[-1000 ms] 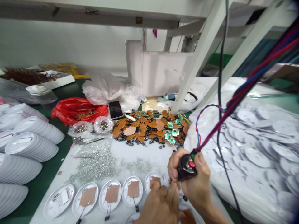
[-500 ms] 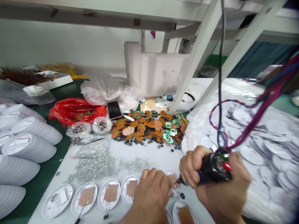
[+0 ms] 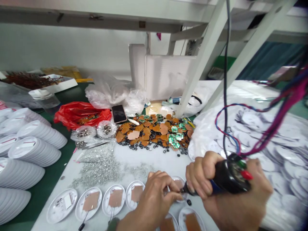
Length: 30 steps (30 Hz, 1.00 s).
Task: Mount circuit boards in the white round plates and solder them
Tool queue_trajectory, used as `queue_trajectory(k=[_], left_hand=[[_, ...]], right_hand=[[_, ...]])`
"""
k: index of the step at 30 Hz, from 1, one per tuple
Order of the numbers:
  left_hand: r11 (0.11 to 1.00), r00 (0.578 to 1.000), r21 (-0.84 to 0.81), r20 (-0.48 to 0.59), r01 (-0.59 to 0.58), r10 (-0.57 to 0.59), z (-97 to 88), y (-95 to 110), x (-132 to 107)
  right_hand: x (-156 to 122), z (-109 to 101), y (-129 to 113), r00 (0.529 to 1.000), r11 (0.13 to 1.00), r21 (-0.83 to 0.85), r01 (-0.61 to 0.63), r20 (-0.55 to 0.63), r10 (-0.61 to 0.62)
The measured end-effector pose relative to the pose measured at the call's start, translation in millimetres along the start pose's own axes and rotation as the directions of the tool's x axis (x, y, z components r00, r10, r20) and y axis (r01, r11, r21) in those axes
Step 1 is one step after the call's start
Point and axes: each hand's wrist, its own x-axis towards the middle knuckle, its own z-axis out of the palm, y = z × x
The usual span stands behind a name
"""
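My right hand [image 3: 231,199] is wrapped round a black electric screwdriver [image 3: 227,179] with a red switch, tilted so its tip points left and down. Red, blue and black cables [image 3: 243,128] rise from its back end. My left hand [image 3: 154,200] pinches something small at the screwdriver's tip, over a round white plastic base [image 3: 179,187]. A row of white round bases with brown boards [image 3: 115,199] lies along the near edge, to the left of my hands.
A heap of brown and green circuit boards [image 3: 154,131] lies mid-table, a spread of small silver screws [image 3: 101,165] to its left. Stacked white covers [image 3: 26,157] stand at far left, a bag of white discs [image 3: 269,141] at right. A phone [image 3: 119,114] and red bag [image 3: 79,114] lie behind.
My right hand has swung the screwdriver to the right and tilted it flatter. My left hand has moved up from the bottom edge to the tool's tip.
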Motion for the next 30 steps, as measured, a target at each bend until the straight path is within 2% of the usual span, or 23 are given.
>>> queue_trajectory(k=[2, 6, 11, 20, 26, 30], left_hand=[[0.999, 0.999, -0.039, 0.008, 0.036, -0.036, -0.9, 3.3, 0.2], [1.0, 1.0, -0.001, 0.02, -0.006, 0.006, -2.2, 5.4, -0.1], [1.0, 1.0, -0.015, 0.017, 0.01, -0.009, 0.7, 1.9, -1.7], [0.997, 0.999, -0.066, 0.012, 0.037, -0.037, 2.3, 1.7, -1.3], [0.999, 0.999, -0.017, 0.006, -0.043, 0.043, 4.0, -2.4, 0.5], [0.999, 0.996, -0.01, 0.077, -0.048, 0.048, -0.3, -1.7, -2.2]], right_hand=[[-0.3, -0.5, -1.3, 1.0, 1.0, -0.006, 0.01, 0.014, -0.01], [-2.2, -4.3, -3.2, 0.999, 0.999, -0.02, 0.033, 0.037, -0.032], [-3.6, -8.6, -2.3, 0.998, 0.999, -0.027, 0.045, 0.036, -0.044], [-2.3, -3.3, 1.4, 1.0, 0.999, -0.03, 0.025, 0.015, -0.024], [-1.9, -2.0, 1.4, 1.0, 1.0, -0.027, -0.013, 0.003, 0.013], [-1.8, -3.4, 2.3, 1.0, 0.999, -0.033, -0.001, -0.002, 0.001]])
